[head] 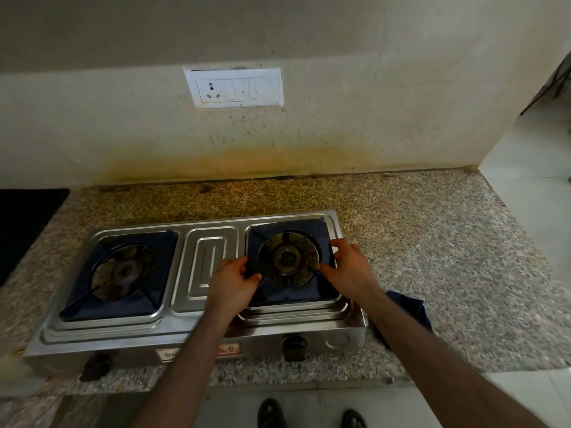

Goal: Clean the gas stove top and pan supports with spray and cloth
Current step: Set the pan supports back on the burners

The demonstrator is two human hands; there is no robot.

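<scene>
A steel two-burner gas stove [204, 322] stands on a speckled granite counter. Each burner has a dark square pan support: the left pan support [77, 301] lies flat, and the right pan support [290, 296] sits over the right burner [287, 257]. My left hand [233, 282] grips the right support's left edge and my right hand [349, 267] grips its right edge. A dark blue cloth [412, 310] lies on the counter just right of the stove, partly hidden by my right forearm. No spray bottle is in view.
Two black knobs, the left knob [94, 367] and the right knob [295, 349], stick out of the stove's front. A stained wall with a socket plate [233, 88] rises behind. A black surface [21, 220] lies at the far left. The counter [448, 242] ends at the right above a tiled floor.
</scene>
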